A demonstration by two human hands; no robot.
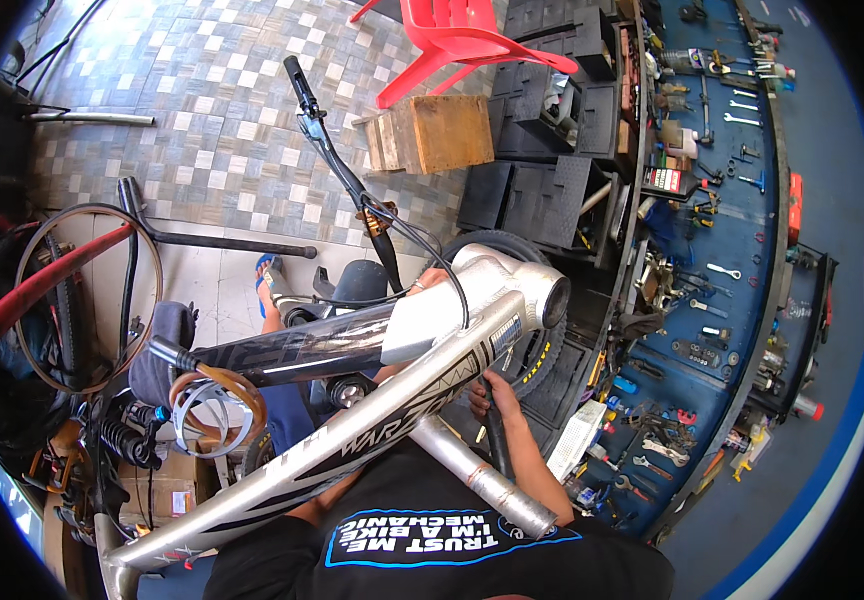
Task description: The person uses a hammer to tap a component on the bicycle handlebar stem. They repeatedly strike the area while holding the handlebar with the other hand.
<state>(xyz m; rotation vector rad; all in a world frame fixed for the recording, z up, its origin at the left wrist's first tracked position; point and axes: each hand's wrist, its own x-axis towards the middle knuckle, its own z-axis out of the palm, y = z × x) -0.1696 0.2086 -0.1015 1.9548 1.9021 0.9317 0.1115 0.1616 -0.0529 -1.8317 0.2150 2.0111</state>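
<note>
A silver bicycle frame [297, 455] with black lettering slants across the view, covering much of my arms. My left hand [429, 281] shows only in part at the far edge of its broad white and black tube [327, 340], fingers bent against it. My right hand [494, 396] is below the frame, closed round a black tube [498, 440] that looks like the near end of the handlebar. The handlebar's far part [347, 178] rises beyond the frame, with cables looping back. A tyre [542, 352] with yellow lettering shows behind the frame's head tube [554, 301].
At right, a blue bench [717, 330] carries many hand tools. Black drawers [512, 190], a wooden box [442, 135] and a red chair [452, 40] stand ahead. Rim [159, 260] and dark bike parts crowd the left. A blue-slippered foot [264, 275] is on the floor.
</note>
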